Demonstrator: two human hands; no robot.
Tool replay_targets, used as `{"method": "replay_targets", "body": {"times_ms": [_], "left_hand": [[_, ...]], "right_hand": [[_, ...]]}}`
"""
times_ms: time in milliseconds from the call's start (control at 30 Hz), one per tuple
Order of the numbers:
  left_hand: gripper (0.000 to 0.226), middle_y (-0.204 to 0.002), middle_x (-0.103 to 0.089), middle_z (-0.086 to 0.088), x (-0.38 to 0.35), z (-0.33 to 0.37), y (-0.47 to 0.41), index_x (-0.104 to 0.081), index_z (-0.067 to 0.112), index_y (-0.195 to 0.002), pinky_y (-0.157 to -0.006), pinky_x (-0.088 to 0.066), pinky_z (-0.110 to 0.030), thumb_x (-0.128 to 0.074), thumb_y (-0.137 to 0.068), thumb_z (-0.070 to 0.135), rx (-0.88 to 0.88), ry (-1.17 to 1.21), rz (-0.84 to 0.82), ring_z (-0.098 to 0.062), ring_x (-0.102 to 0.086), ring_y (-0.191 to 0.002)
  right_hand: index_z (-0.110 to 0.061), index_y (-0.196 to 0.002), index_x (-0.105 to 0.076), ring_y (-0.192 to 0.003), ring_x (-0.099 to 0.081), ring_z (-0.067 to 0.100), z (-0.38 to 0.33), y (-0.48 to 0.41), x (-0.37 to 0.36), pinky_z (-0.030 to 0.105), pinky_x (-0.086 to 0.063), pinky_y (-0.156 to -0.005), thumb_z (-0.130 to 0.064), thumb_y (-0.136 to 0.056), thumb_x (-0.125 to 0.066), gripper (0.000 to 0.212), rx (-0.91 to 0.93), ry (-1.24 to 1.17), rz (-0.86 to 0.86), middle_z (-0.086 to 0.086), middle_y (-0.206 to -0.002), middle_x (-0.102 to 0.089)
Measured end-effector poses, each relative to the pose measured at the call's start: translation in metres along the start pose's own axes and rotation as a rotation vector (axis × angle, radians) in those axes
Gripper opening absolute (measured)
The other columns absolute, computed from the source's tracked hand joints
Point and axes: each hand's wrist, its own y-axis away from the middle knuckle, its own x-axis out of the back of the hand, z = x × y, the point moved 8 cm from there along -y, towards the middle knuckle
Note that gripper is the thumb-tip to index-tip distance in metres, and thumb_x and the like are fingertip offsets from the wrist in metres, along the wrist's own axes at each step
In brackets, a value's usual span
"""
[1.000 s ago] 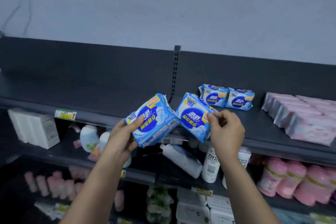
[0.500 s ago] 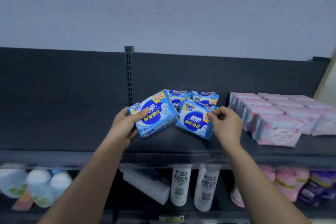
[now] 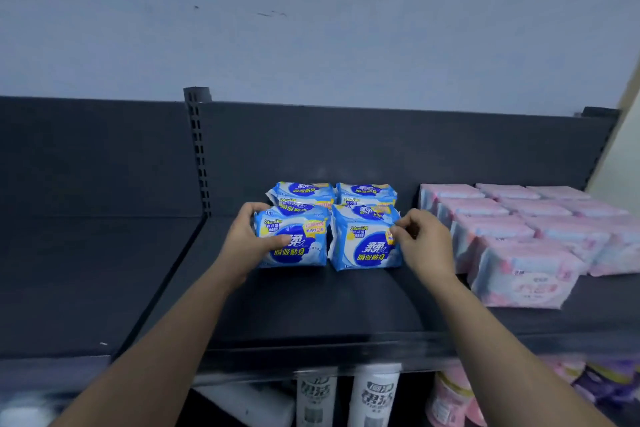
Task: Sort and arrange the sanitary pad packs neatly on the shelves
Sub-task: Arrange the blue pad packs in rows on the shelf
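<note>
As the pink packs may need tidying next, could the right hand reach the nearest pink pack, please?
Probably yes: only bare shelf separates the right hand from the nearest pink pack, though it must first release the right blue pack.

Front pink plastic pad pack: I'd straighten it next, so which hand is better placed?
Right: the right hand pinches the right blue plastic pad pack, nearest the front pink plastic pad pack; left hand grips the left blue pack, farther away.

What I can't see
2 back blue packs (image 3: pixel 302 191) sit mostly hidden behind my left front pack (image 3: pixel 294 243) and right front pack (image 3: pixel 363 241); the fingertips of my left hand (image 3: pixel 242 236) vanish behind the left one. Below, 2 white bottles (image 3: pixel 375 399) are blurred and cut by the bottom edge.
</note>
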Motion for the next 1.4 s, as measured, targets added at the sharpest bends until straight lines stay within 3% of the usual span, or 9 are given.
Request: {"method": "replay_targets", "body": {"times_ms": [167, 300, 433, 667, 867, 1000, 1167, 1267, 1400], "left_hand": [[0.075, -0.119, -0.063, 0.0, -0.006, -0.001, -0.001, -0.047, 0.032, -0.122, -0.088, -0.055, -0.044, -0.085, -0.058, 0.022, -0.029, -0.241, 0.04, -0.019, -0.067, -0.099], [0.079, -0.124, -0.06, 0.003, -0.014, 0.004, -0.004, -0.047, 0.031, -0.128, -0.091, -0.053, -0.042, -0.083, -0.058, 0.027, -0.055, -0.328, 0.069, -0.017, -0.063, -0.104], [0.07, -0.118, -0.063, 0.002, -0.017, 0.006, 0.0, -0.049, 0.03, -0.125, -0.084, -0.056, -0.036, -0.084, -0.068, 0.008, -0.031, -0.301, 0.076, -0.015, -0.067, -0.096], [0.073, -0.12, -0.061, 0.002, -0.026, 0.004, -0.005, -0.045, 0.032, -0.13, -0.087, -0.055, -0.041, -0.083, -0.071, 0.012, -0.033, -0.37, 0.083, -0.018, -0.066, -0.097], [0.092, -0.139, -0.049, 0.001, -0.026, 0.012, 0.005, -0.031, 0.026, -0.145, -0.102, -0.045, -0.042, -0.083, -0.07, 0.019, -0.063, -0.521, 0.153, -0.018, -0.054, -0.119], [0.094, -0.15, -0.034, 0.0, -0.03, 0.029, 0.021, -0.026, 0.019, -0.15, -0.105, -0.035, -0.032, -0.081, -0.074, 0.022, -0.139, -0.745, 0.179, -0.018, -0.04, -0.133], [0.09, -0.158, -0.021, -0.007, -0.023, 0.037, 0.045, -0.024, 0.013, -0.15, -0.117, -0.022, -0.034, -0.076, -0.079, 0.035, -0.139, -1.119, 0.15, -0.019, -0.017, -0.147], [0.085, -0.16, -0.017, -0.006, -0.007, 0.04, 0.069, -0.023, 0.012, -0.15, -0.118, -0.02, -0.039, -0.069, -0.085, 0.04, -0.077, -1.32, 0.189, -0.019, -0.014, -0.148], [0.072, -0.157, -0.022, -0.006, 0.023, 0.046, 0.112, -0.03, 0.011, -0.145, -0.117, -0.02, -0.041, -0.061, -0.089, 0.043, 0.003, -1.518, 0.258, -0.021, -0.013, -0.147]], "right_hand": [[-0.013, -0.076, -0.059, -0.077, -0.058, 0.022, -0.002, -0.005, 0.0, 0.038, -0.049, -0.073, -0.019, -0.081, -0.07, 0.014, 0.081, 0.037, -0.03, 0.0, -0.084, -0.06], [-0.023, -0.085, -0.05, -0.08, -0.055, 0.015, -0.003, -0.004, -0.005, 0.036, -0.047, -0.07, -0.05, -0.064, -0.082, 0.047, 0.093, 0.143, -0.176, -0.007, -0.091, -0.054], [-0.021, -0.086, -0.044, -0.085, -0.056, 0.022, -0.002, -0.009, -0.005, 0.037, -0.045, -0.069, -0.038, -0.066, -0.084, 0.048, 0.12, 0.196, -0.155, -0.003, -0.094, -0.054], [-0.016, -0.099, -0.048, -0.092, -0.057, 0.025, 0.004, -0.012, -0.01, 0.036, -0.043, -0.072, -0.033, -0.073, -0.081, 0.045, 0.125, 0.191, -0.178, 0.001, -0.105, -0.052], [-0.016, -0.115, -0.05, -0.108, -0.053, 0.026, -0.005, -0.005, -0.008, 0.038, -0.047, -0.077, -0.038, -0.077, -0.076, 0.051, 0.179, 0.338, -0.148, 0.003, -0.119, -0.049], [-0.004, -0.109, -0.062, -0.111, -0.056, 0.041, -0.032, 0.01, -0.014, 0.046, -0.05, -0.089, -0.022, -0.054, -0.089, 0.064, 0.403, 0.38, -0.092, 0.019, -0.117, -0.057], [-0.005, -0.104, -0.067, -0.114, -0.058, 0.042, -0.065, 0.032, -0.028, 0.052, -0.049, -0.092, -0.02, -0.044, -0.093, 0.067, 0.553, 0.339, -0.173, 0.017, -0.114, -0.065], [-0.005, -0.105, -0.067, -0.12, -0.055, 0.042, -0.081, 0.047, -0.037, 0.051, -0.046, -0.096, -0.024, -0.052, -0.091, 0.062, 0.608, 0.34, -0.235, 0.018, -0.119, -0.064], [-0.014, -0.13, -0.052, -0.143, -0.026, 0.03, -0.109, 0.074, -0.052, 0.041, -0.026, -0.113, -0.036, -0.082, -0.07, 0.056, 0.676, 0.287, -0.386, 0.01, -0.143, -0.045]]}}
